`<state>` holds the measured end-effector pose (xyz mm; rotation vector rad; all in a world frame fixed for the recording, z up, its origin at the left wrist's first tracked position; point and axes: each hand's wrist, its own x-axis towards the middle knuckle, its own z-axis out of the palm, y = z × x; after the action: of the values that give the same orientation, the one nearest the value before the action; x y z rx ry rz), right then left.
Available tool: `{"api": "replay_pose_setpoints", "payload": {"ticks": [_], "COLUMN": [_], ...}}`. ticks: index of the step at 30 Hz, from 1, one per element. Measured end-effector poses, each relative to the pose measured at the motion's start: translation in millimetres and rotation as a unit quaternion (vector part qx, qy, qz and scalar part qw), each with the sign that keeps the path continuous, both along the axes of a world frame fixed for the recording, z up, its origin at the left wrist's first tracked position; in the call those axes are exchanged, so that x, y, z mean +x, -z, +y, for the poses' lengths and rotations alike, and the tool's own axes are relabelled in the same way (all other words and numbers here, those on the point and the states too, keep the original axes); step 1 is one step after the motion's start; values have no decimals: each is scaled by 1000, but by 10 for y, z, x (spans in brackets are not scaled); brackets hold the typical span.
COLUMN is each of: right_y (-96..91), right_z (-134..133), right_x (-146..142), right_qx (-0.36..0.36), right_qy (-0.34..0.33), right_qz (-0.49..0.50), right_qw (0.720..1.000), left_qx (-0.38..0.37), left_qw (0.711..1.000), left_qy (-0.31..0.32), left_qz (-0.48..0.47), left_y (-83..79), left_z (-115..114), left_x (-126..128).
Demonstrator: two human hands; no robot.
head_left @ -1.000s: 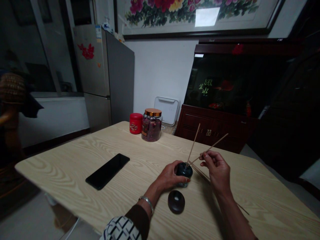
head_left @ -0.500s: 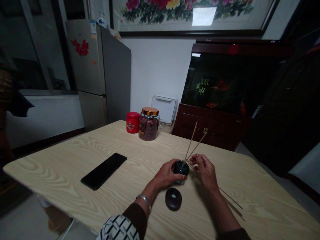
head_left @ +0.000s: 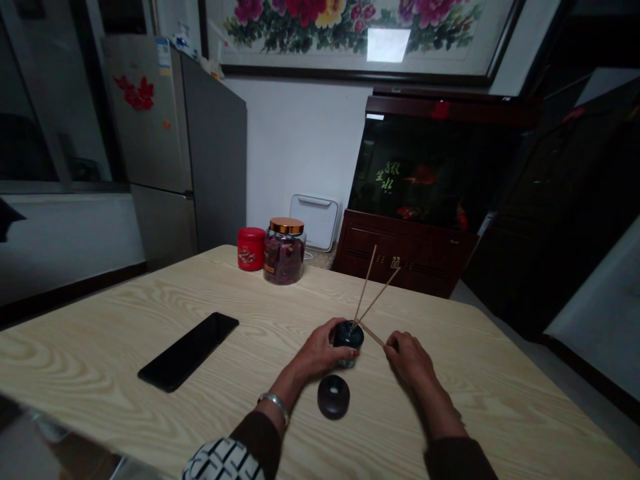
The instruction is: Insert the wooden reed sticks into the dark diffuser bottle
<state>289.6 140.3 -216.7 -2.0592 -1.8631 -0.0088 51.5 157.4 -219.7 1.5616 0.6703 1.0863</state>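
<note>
— Where is the small dark bottle (head_left: 349, 336)?
— On the worktop (head_left: 270, 327), upright, with the left hand (head_left: 319, 351) around its side.
— How is that grip?
— Closed on the bottle, thumb on the near side, the fingers reaching round behind it.
— What stands in the bottle's mouth?
— Two thin upright sticks (head_left: 366, 284), leaning apart toward their tops.
— And the right hand (head_left: 411, 361)?
— It is low over the worktop, to the right of the bottle. Its fingers are bunched at the lying sticks (head_left: 373, 335), which run from beside the bottle toward that hand. I cannot tell whether this grip pinches them or only touches them.
— Anything else close by?
— A dark round piece (head_left: 333, 397) lies just in front of the bottle. A black phone (head_left: 189, 351) lies farther left, and a red canister (head_left: 251, 249) stands beside a copper-lidded jar (head_left: 284, 255) toward the back.
</note>
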Motion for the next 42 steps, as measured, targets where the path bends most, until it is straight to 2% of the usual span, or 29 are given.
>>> {"api": "replay_pose_setpoints", "payload": {"ticks": [20,27,30,33,35,38,42], "right_y": [-27,-116,-180,-221,-234,-243,-257], "right_z": [-43,-65,-68,-45,-16,34,80], "right_x": [35,-24,-59,-64,-44,-1,31], "right_qx": [3,37,92,193,236,266,277], "right_qy": [-9,0,-10,-15,-8,-2,2], "right_qz": [19,24,75,206,278,362,500], "right_qw": [1000,999,993,959,931,894,820], "left_qx": [-8,-5,-6,-1,1,-5,-6], "left_qw": [1000,1000,1000,1000,1000,1000,1000], "left_qy": [13,17,17,12,13,16,15], "left_qz": [-5,-3,1,3,1,0,2], "left_y": [2,-12,-2,18,31,38,28], "left_z": [16,8,14,27,36,42,38], "left_x": [31,31,29,25,23,23,19]}}
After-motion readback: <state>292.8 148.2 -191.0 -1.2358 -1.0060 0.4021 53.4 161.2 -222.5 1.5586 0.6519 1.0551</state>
